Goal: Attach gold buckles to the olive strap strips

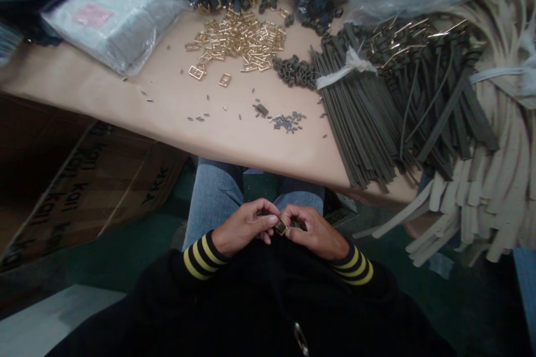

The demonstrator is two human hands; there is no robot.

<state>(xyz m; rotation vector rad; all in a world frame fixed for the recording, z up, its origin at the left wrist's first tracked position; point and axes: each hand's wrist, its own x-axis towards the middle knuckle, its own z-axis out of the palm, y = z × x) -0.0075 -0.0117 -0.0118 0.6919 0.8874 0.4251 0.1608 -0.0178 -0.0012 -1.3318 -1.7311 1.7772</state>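
Note:
Close above my lap, both hands meet around a small gold buckle (282,228) with a dark piece of strap at it. My left hand (247,226) pinches it from the left between thumb and fingers. From the other side, the curled fingers of my right hand (315,230) grip it. Fingertips hide much of the strap piece. On the table beyond lies a pile of gold buckles (247,39), with a loose buckle (225,80) in front of it. Small metal pieces (288,121) are heaped nearer the edge, beside a short dark strap loop (262,109).
To the right lie a tied bundle of dark olive straps (355,117) and long beige straps (498,195) overhanging the table (234,134). A plastic-wrapped package (121,22) sits at the back left. Below the table's left side stands a cardboard box (96,189).

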